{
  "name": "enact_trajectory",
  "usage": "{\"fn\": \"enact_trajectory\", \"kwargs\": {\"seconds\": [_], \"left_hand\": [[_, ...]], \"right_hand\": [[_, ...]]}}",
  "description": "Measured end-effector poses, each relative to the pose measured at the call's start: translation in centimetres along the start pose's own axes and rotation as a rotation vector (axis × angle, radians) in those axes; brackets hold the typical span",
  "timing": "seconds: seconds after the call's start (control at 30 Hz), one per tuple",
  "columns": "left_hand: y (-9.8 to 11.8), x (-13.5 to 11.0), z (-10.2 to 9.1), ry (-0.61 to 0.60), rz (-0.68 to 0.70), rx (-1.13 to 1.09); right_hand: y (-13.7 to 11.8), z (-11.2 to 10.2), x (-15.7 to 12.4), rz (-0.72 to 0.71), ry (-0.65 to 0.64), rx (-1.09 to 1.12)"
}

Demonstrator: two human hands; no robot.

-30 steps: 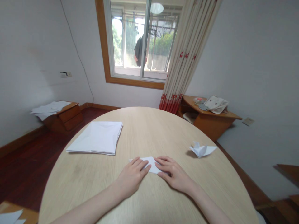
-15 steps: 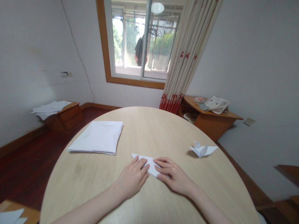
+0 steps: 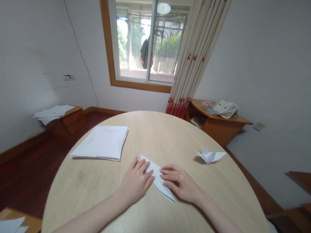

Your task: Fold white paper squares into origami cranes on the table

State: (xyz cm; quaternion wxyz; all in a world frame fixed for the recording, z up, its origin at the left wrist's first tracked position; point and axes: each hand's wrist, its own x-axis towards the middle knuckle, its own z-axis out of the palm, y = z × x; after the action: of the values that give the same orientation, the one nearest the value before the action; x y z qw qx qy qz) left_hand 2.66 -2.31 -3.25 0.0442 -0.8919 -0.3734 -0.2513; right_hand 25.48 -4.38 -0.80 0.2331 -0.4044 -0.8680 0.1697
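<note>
A folded piece of white paper [image 3: 156, 174], long and narrow with a pointed far end, lies slantwise on the table in front of me. On its left edge rest the fingertips of my left hand [image 3: 137, 176], fingers spread and slightly bent. My right hand [image 3: 181, 183] is on the opposite side, its fingers apart and the tips touching the paper's right edge. Neither hand is closed around it. Layered folds show at the near end. To the right stands a folded paper crane [image 3: 210, 156], apart from both hands.
A stack of white paper [image 3: 100, 142] lies at the left of the round wooden table [image 3: 155, 129]. Beyond the table are a low cabinet [image 3: 73, 121] with papers, a corner cabinet [image 3: 216, 127] bearing a cloth bag [image 3: 225, 108], and a curtain [image 3: 191, 58] beside the window.
The folded paper has turned clockwise, so its near end now points toward me and shows more. My left hand has shifted slightly left; my right hand stays almost in place.
</note>
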Motion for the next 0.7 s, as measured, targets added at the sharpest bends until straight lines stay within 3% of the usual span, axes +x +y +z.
{"fn": "enact_trajectory", "kwargs": {"seconds": [0.37,0.7], "left_hand": [[-0.08,-0.02,-0.22,0.027,-0.046,0.049],[0.35,0.24,-0.87,-0.065,-0.072,0.072]], "right_hand": [[-0.40,-0.06,-0.12,-0.041,0.015,0.043],[-0.35,0.00,-0.25,-0.052,-0.001,0.057]]}}
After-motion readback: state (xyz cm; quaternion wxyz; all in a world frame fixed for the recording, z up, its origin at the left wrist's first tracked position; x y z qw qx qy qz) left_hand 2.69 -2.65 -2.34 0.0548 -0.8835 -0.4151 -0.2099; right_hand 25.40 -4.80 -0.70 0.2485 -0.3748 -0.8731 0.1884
